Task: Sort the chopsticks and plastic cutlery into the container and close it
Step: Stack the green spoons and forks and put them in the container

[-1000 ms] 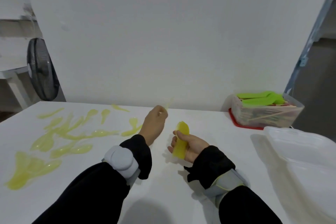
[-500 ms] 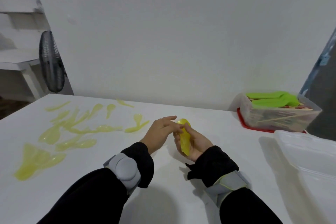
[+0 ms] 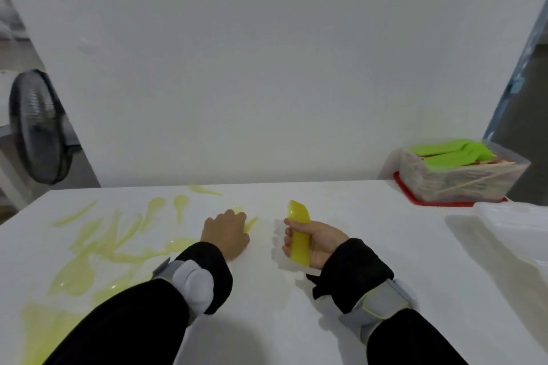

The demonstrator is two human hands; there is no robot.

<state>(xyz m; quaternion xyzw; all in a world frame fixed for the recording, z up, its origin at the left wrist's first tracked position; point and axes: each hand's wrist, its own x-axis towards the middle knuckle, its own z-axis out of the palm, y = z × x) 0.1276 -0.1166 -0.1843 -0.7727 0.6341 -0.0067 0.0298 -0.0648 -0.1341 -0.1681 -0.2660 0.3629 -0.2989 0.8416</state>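
Observation:
My right hand point(image 3: 314, 241) grips a stack of translucent yellow plastic spoons point(image 3: 299, 234), held upright just above the white table point(image 3: 370, 246). To its left, my left hand point(image 3: 226, 231) lies knuckles-up on the table with its fingers curled over a single yellow spoon point(image 3: 251, 223); only the spoon's ends show from under the hand. Several more yellow spoons point(image 3: 118, 234) lie scattered over the left part of the table. At the back right stands a clear plastic container point(image 3: 462, 184) holding green cutlery point(image 3: 444, 154) and wooden chopsticks, set on a red lid point(image 3: 415, 200).
A white lidded box point(image 3: 516, 231) sits at the right edge of the table, in front of the container. A black fan point(image 3: 38, 127) stands off the table's left side. A white wall runs behind the table.
My left hand left the stack in my right hand, moved left and came down over a single spoon on the table. My right hand kept hold of the stack.

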